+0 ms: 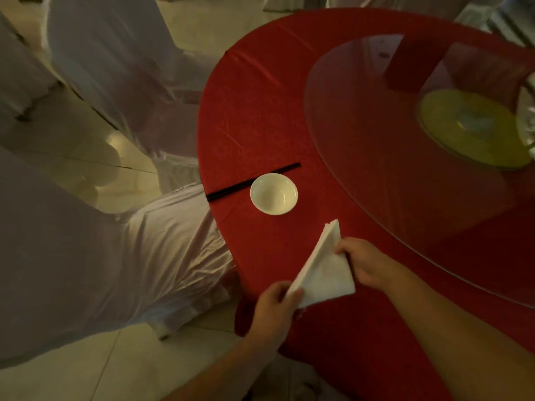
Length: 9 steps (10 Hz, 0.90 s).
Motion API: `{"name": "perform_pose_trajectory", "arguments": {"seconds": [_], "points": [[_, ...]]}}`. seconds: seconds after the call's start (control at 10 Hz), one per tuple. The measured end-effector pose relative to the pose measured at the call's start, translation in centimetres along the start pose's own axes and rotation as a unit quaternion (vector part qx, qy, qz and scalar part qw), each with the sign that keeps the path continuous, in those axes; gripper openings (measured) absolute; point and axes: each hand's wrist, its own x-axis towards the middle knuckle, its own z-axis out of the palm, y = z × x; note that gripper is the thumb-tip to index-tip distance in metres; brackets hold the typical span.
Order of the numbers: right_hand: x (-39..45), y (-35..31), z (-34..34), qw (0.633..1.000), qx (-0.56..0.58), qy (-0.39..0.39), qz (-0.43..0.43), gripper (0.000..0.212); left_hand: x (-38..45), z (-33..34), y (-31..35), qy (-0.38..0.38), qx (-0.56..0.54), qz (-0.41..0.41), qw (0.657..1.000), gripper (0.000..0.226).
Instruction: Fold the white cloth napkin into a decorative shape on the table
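The white cloth napkin (324, 270) is folded into a triangle, its long tip pointing up toward the bowl. It lies low over the red tablecloth (260, 111) near the table's front edge. My left hand (275, 305) pinches the napkin's lower left corner between thumb and fingers. My right hand (367, 261) grips the napkin's right edge, with fingers curled onto the cloth. Part of the right side of the napkin is hidden behind that hand.
A small white bowl (274, 193) sits just beyond the napkin, with black chopsticks (252, 182) lying to its left. A glass turntable (376, 157) covers the table's centre. White-covered chairs (115, 256) stand close on the left.
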Motion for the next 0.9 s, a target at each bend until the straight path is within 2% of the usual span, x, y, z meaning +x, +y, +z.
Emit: {"name": "perform_pose_trajectory", "arguments": {"seconds": [0.1, 0.2, 0.4, 0.5, 0.6, 0.7, 0.9], "points": [[1.7, -0.3, 2.1, 0.998, 0.017, 0.064, -0.021, 0.016, 3.4, -2.9, 2.0, 0.022, 0.057, 0.04, 0.997, 0.015], [2.7, -1.0, 3.6, 0.996, -0.005, 0.088, -0.022, 0.019, 6.1, -4.7, 3.6, 0.045, 0.125, 0.041, 0.99, 0.017], [3.8, -1.8, 5.0, 0.98, -0.092, 0.168, -0.057, 0.026, 8.4, -5.4, 4.9, 0.041, 0.226, 0.063, 0.971, 0.017], [4.0, -2.1, 5.8, 0.95, -0.206, 0.226, -0.059, 0.029, 8.6, -5.4, 4.9, 0.051, 0.281, 0.095, 0.954, 0.017], [3.9, -2.1, 6.4, 0.904, -0.323, 0.276, -0.045, 0.04, 8.7, -5.5, 4.6, 0.065, 0.32, 0.122, 0.937, 0.025], [3.6, -1.8, 6.5, 0.904, -0.31, 0.292, -0.019, 0.054, 8.4, -5.5, 4.7, 0.078, 0.342, 0.125, 0.928, 0.034], [0.2, -0.8, 4.9, 0.902, -0.294, 0.313, -0.049, 0.057, 6.5, -5.7, 5.0, 0.089, 0.328, 0.141, 0.93, 0.052]]}}
